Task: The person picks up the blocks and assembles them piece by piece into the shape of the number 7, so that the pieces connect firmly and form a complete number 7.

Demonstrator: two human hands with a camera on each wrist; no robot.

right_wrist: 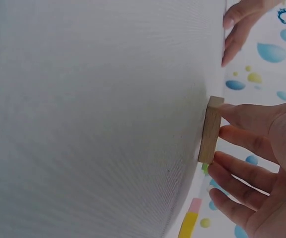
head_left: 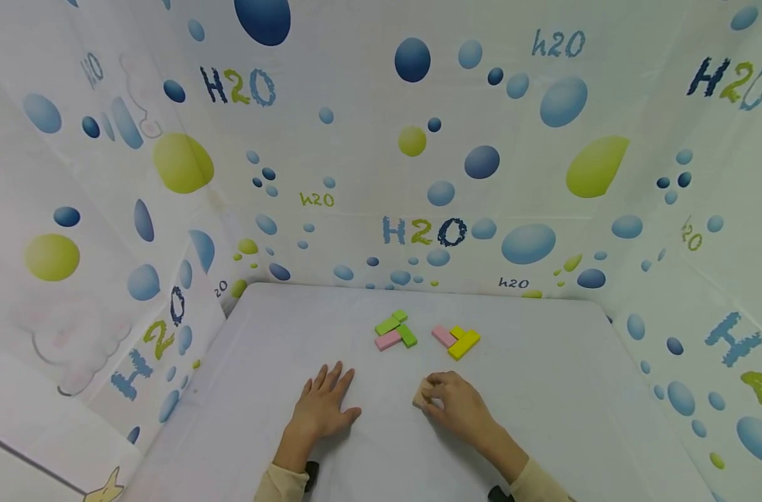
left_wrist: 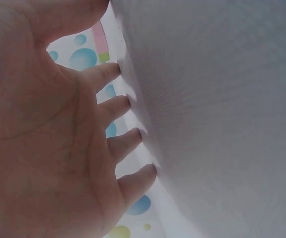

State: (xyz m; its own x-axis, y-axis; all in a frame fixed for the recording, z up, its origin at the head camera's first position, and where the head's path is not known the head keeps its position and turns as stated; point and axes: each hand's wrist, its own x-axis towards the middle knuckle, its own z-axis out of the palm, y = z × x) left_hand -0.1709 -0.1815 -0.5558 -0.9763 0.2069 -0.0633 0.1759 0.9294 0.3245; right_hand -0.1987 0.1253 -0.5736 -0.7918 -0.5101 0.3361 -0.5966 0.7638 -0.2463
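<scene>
My right hand (head_left: 461, 408) pinches a plain wooden block (head_left: 420, 396) low over the white table. In the right wrist view the block (right_wrist: 211, 130) lies along the tabletop, with the thumb at one end and fingers at the other. To its left, my left hand (head_left: 321, 410) rests with fingers spread on the cloth and holds nothing. The left wrist view shows its fingertips (left_wrist: 149, 171) pressing on the surface. Beyond the hands lie a cluster of green blocks (head_left: 387, 325) with a pink block (head_left: 388, 340), and another pink block (head_left: 444, 336) beside yellow blocks (head_left: 465, 344).
A white cloth covers the table (head_left: 261, 335). Behind it and at both sides hang white sheets (head_left: 355, 160) printed with blue and green drops and H2O lettering. The two block clusters sit a short way apart, past the hands.
</scene>
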